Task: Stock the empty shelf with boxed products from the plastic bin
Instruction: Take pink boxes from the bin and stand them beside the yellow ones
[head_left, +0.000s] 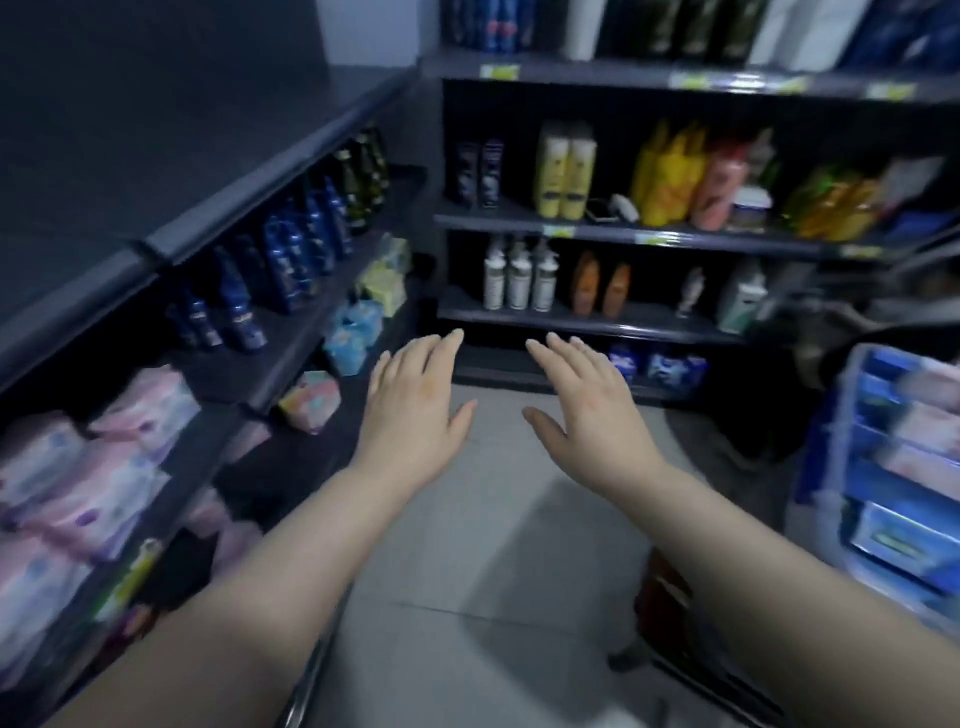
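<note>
My left hand (415, 400) and my right hand (582, 400) are stretched out side by side over the grey floor, palms down, fingers straight, holding nothing. A clear plastic bin (852, 467) with blue and pink boxed products (904, 525) stands at the right edge, to the right of my right arm. The top shelf (171, 156) of the left rack is a bare dark surface, up and to the left of my left hand. The picture is blurred by motion.
The left rack holds blue bottles (280, 270) and pink packs (78, 467) on lower shelves. A facing rack (597, 322) carries bottles and pouches. A dark red stool (665, 597) stands on the floor under my right forearm. A grey tiled aisle (493, 545) lies between the racks.
</note>
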